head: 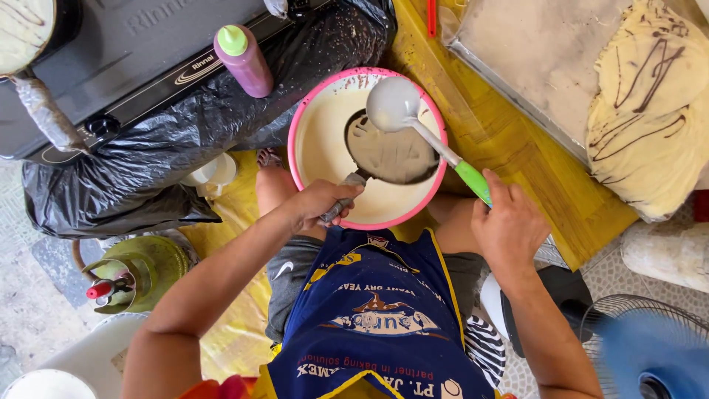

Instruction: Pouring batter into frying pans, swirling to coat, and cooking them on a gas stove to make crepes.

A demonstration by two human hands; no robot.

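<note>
**Head view: pan over batter bowl, ladle raised**

Left hand (319, 203) fist-wrapped on handle of small dark pan (391, 154), held over pink-rimmed bowl (304, 111) of pale batter. Right hand (508, 225) clamps green-handled ladle (396, 103), cup above pan's far edge. Purple squeeze bottle (244, 59) left of bowl, on black plastic sheet (148, 155).

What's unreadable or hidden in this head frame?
- Pan handle: head view, mostly covered by the left hand.
- Ladle handle end: wrapped by the right hand.
- Bowl bottom: covered by batter and the small pan.
- Stove: cut off by the top and left edges; another pan on it is also cut off.
- Fan: blades blurred, cut off by the bottom-right corner.
- Gas cylinder: partly behind the left forearm.
</note>
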